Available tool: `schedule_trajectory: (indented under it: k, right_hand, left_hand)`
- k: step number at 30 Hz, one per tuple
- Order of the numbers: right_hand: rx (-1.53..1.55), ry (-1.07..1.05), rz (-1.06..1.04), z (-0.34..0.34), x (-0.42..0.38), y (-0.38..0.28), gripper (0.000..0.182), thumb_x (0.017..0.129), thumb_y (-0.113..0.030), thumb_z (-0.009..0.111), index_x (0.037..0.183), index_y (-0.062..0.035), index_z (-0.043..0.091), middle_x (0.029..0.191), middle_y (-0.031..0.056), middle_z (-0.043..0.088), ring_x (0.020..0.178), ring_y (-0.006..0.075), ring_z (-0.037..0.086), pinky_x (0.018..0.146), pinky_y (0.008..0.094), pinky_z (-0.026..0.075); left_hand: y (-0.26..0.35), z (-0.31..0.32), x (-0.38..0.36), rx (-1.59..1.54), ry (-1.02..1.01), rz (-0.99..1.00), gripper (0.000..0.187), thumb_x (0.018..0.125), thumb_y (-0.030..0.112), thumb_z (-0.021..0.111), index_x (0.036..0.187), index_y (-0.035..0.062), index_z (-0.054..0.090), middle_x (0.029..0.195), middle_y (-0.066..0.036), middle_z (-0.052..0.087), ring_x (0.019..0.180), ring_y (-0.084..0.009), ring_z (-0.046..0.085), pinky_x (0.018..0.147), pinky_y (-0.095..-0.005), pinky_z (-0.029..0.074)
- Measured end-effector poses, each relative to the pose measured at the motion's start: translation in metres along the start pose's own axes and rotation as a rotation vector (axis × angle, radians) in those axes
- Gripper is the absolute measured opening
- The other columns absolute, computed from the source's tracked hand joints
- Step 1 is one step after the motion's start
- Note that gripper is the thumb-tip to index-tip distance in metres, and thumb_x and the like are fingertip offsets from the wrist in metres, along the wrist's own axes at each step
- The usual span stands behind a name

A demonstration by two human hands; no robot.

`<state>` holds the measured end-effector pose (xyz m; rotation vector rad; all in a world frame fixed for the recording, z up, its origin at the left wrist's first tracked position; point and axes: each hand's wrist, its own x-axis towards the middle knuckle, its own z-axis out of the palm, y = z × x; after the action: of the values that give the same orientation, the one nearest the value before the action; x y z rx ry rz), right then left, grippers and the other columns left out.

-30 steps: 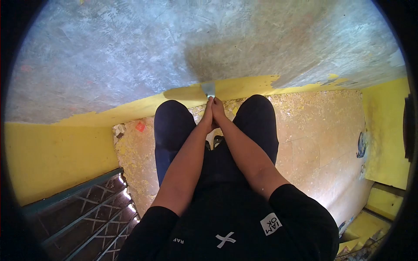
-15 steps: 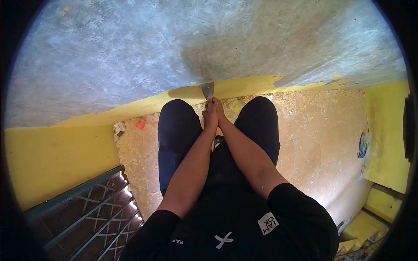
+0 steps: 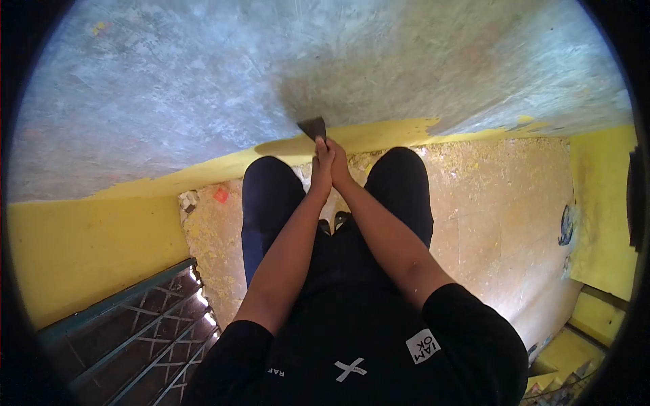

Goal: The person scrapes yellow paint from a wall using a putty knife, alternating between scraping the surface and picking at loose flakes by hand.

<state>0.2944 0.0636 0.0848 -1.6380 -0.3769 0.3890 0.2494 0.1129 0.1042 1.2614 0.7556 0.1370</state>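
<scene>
A scraper with a flared dark blade points up and slightly left, its edge at the lower part of the wall. My left hand is closed around its handle, thumb stretched toward the blade. Pressed against it, my right hand is closed on the same handle, which the fingers mostly hide. Just behind the blade runs a strip of yellow paint along the wall's foot, below a bare grey surface.
My bent knees flank both hands. Paint flakes litter the floor along the wall. A red scrap lies at left, near a metal lattice gate. A dark crumpled thing is by the right yellow wall.
Both hands and the scraper have shifted slightly up and left. The blade has turned from pale to dark and now overlaps the grey area above the yellow strip.
</scene>
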Motion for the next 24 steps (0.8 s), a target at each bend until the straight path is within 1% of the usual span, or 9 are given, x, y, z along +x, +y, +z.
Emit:
schedule_trajectory:
  k: [3, 5, 6, 11, 14, 15, 19, 21, 24]
  right_hand:
    - [-0.056, 0.056, -0.013, -0.002, 0.002, 0.016, 0.035, 0.097, -0.032, 0.051, 0.084, -0.0006, 0.059, 0.079, 0.0177, 0.064, 0.071, 0.0302, 0.061, 0.066, 0.0419, 0.046]
    - [-0.251, -0.01, 0.132, -0.008, -0.002, 0.048, 0.035, 0.094, -0.033, 0.053, 0.085, -0.0008, 0.064, 0.082, 0.0216, 0.066, 0.077, 0.0357, 0.065, 0.068, 0.0452, 0.049]
    - [-0.252, -0.003, 0.138, -0.01, -0.006, 0.05, 0.035, 0.094, -0.033, 0.053, 0.085, -0.0008, 0.064, 0.082, 0.0216, 0.066, 0.077, 0.0357, 0.065, 0.068, 0.0452, 0.049]
    - [-0.774, -0.226, 0.362, -0.005, -0.033, 0.022, 0.026, 0.079, -0.027, 0.065, 0.086, -0.0027, 0.071, 0.088, 0.0249, 0.068, 0.087, 0.0386, 0.067, 0.076, 0.0454, 0.053]
    - [-0.768, -0.17, 0.067, 0.005, -0.039, 0.038, 0.031, 0.083, -0.025, 0.06, 0.098, 0.0014, 0.067, 0.09, 0.0264, 0.067, 0.08, 0.0416, 0.066, 0.074, 0.0475, 0.053]
    - [-0.751, -0.114, -0.13, 0.007, -0.041, 0.034, 0.035, 0.086, -0.026, 0.055, 0.104, 0.0032, 0.064, 0.089, 0.0272, 0.066, 0.079, 0.0429, 0.065, 0.074, 0.0493, 0.052]
    - [-0.461, -0.122, -0.055, 0.001, -0.049, 0.01, 0.038, 0.087, -0.028, 0.058, 0.111, 0.0017, 0.058, 0.089, 0.0215, 0.065, 0.072, 0.0338, 0.063, 0.068, 0.0446, 0.051]
    - [-0.102, -0.292, 0.648, -0.005, -0.048, -0.011, 0.04, 0.092, -0.035, 0.053, 0.115, -0.0028, 0.054, 0.086, 0.0136, 0.064, 0.075, 0.0242, 0.062, 0.068, 0.0399, 0.051]
    - [0.055, -0.337, 0.744, -0.007, -0.056, -0.021, 0.048, 0.095, -0.048, 0.046, 0.114, -0.0049, 0.053, 0.079, 0.0077, 0.058, 0.073, 0.0191, 0.058, 0.065, 0.0379, 0.05]
  left_hand:
    - [-0.038, -0.007, 0.018, 0.018, -0.041, -0.035, 0.085, 0.085, 0.062, 0.052, 0.136, -0.0045, 0.04, 0.123, -0.024, 0.055, 0.114, -0.0345, 0.057, 0.095, -0.0419, 0.045]
    - [-0.003, -0.01, -0.007, 0.179, -0.139, -0.54, 0.089, 0.08, 0.067, 0.055, 0.133, -0.0036, 0.043, 0.113, -0.02, 0.061, 0.101, -0.0327, 0.064, 0.079, -0.0444, 0.053]
    - [-0.012, -0.013, -0.001, 0.216, -0.103, -0.568, 0.086, 0.076, 0.069, 0.057, 0.122, -0.0038, 0.052, 0.099, -0.018, 0.065, 0.081, -0.0292, 0.067, 0.06, -0.0427, 0.054]
    - [-0.051, -0.037, 0.023, 0.258, 0.137, -0.325, 0.055, 0.08, 0.05, 0.067, 0.096, -0.002, 0.061, 0.085, -0.014, 0.063, 0.062, -0.0223, 0.059, 0.054, -0.0353, 0.048]
    - [-0.057, -0.049, 0.032, -0.031, 0.241, -0.27, 0.016, 0.083, 0.016, 0.071, 0.086, 0.004, 0.061, 0.075, -0.006, 0.062, 0.062, -0.0176, 0.058, 0.054, -0.0334, 0.047]
    - [-0.052, -0.051, 0.031, -0.045, 0.245, -0.256, 0.016, 0.083, 0.016, 0.071, 0.086, 0.004, 0.061, 0.075, -0.006, 0.062, 0.062, -0.0176, 0.058, 0.054, -0.0334, 0.047]
    - [-0.029, -0.049, 0.018, -0.185, 0.326, -0.13, 0.01, 0.088, 0.012, 0.065, 0.088, 0.0023, 0.061, 0.081, -0.006, 0.063, 0.069, -0.0148, 0.058, 0.057, -0.0303, 0.045]
    - [-0.028, -0.048, 0.018, -0.282, 0.111, 0.103, 0.011, 0.09, 0.013, 0.064, 0.096, 0.0053, 0.061, 0.087, -0.003, 0.062, 0.08, -0.0137, 0.056, 0.056, -0.0321, 0.044]
    - [-0.023, -0.04, 0.01, -0.165, 0.047, 0.021, 0.016, 0.091, 0.017, 0.065, 0.099, 0.0052, 0.059, 0.084, -0.001, 0.059, 0.077, -0.0126, 0.052, 0.062, -0.0304, 0.043]
